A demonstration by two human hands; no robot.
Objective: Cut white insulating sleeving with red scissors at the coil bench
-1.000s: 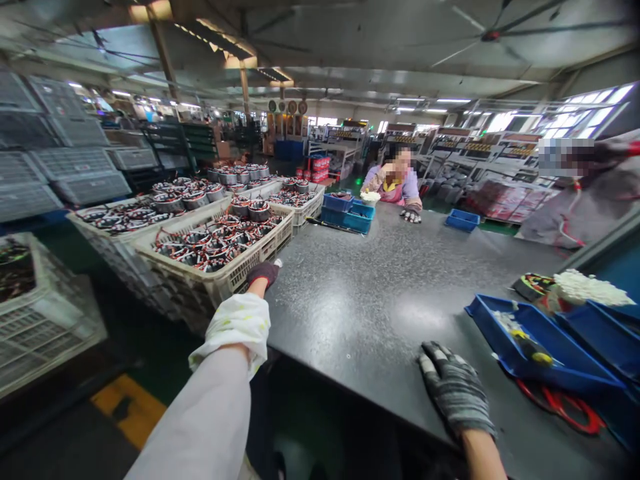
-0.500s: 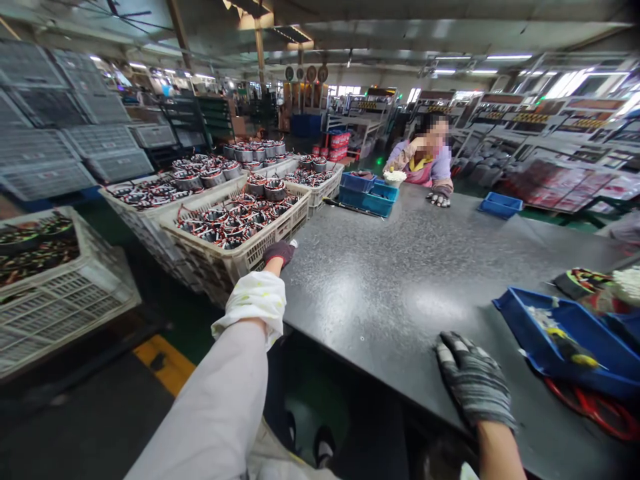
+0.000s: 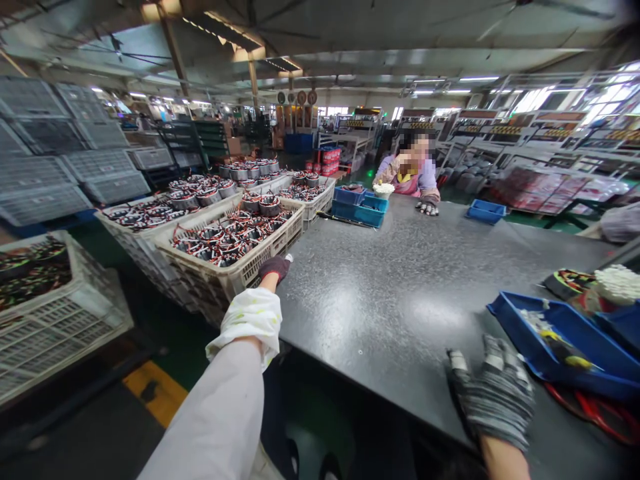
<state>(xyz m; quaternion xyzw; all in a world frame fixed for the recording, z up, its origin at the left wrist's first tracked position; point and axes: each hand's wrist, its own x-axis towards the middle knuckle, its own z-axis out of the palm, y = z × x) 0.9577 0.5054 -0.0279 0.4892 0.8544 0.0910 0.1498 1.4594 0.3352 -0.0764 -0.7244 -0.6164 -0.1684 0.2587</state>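
My left hand [image 3: 275,269], in a dark glove with a white tip, is stretched out to the table's left edge, beside a cream crate [image 3: 235,273] full of metal rings with red, white and black wires. One pale fingertip rests by the table edge; the other fingers are mostly hidden. Over the dark table [image 3: 380,280] at the right, my right hand [image 3: 495,393], in a grey striped glove, has its fingers spread and nothing in it. Close by it lies a blue tray [image 3: 565,340] with a yellow-and-black tool [image 3: 567,352] and small white pieces.
Across the table sits a person [image 3: 407,175] with one gloved hand on the top. Teal bins [image 3: 367,209] and a small blue tray [image 3: 486,211] stand near the far side. Red-handled things [image 3: 595,410] lie at the right. Another crate [image 3: 75,313] is at the far left.
My right hand has moved a little to the right and its fingers have spread wider. My left hand stays beside the crate. The view has tilted slightly up.
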